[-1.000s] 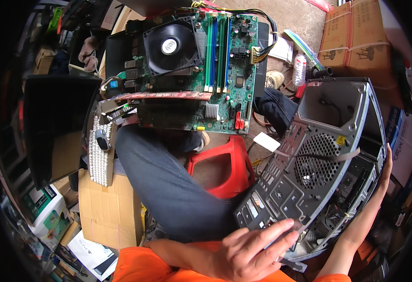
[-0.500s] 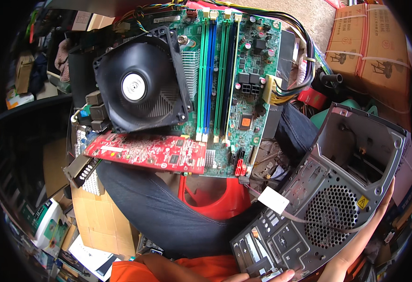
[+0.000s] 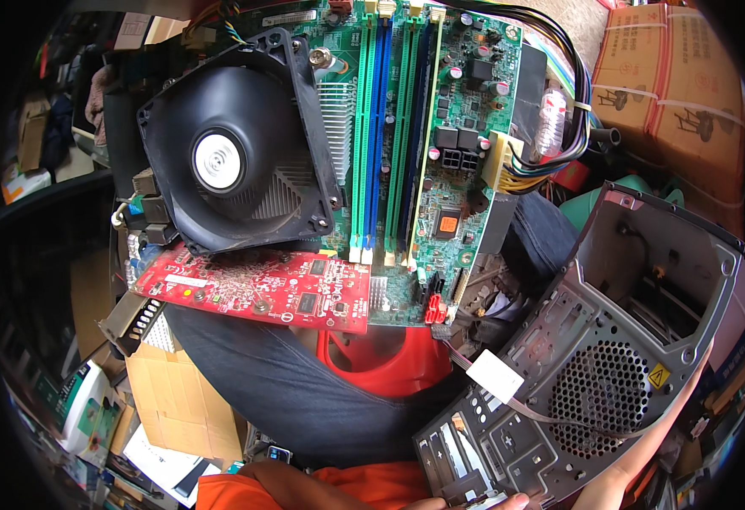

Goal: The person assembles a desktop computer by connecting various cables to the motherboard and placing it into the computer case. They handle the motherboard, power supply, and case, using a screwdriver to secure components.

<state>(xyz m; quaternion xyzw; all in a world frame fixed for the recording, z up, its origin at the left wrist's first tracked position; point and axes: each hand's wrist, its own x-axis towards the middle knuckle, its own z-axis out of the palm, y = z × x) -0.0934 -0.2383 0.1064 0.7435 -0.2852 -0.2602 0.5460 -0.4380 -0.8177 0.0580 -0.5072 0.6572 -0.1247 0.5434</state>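
A grey metal computer case frame (image 3: pixel 535 336), with a round perforated grille and a square opening, leans at the lower right. The fingers of my left hand (image 3: pixel 512 501) close on its bottom edge. My right hand (image 3: pixel 678 406) bears against its right side, its fingers hidden behind the metal. Above my lap stands a green motherboard (image 3: pixel 450 183), touched by neither hand. It carries a black cooling fan (image 3: pixel 257 191), blue and green memory slots (image 3: pixel 379 136) and a red expansion card (image 3: pixel 257 291). A thin cable with a white tag (image 3: pixel 495 376) runs from the board across the frame.
A cardboard carton (image 3: pixel 674 93) stands at the far right, beyond a bundle of black and coloured wires (image 3: pixel 578 102) plugged into the board. Below the board shows a red plastic stool (image 3: pixel 389 361). Another cardboard box (image 3: pixel 181 395) and papers (image 3: pixel 155 463) lie at the left.
The motherboard with its fan and red card appears larger, and the fan sits further left. The case frame and both hands have barely shifted.
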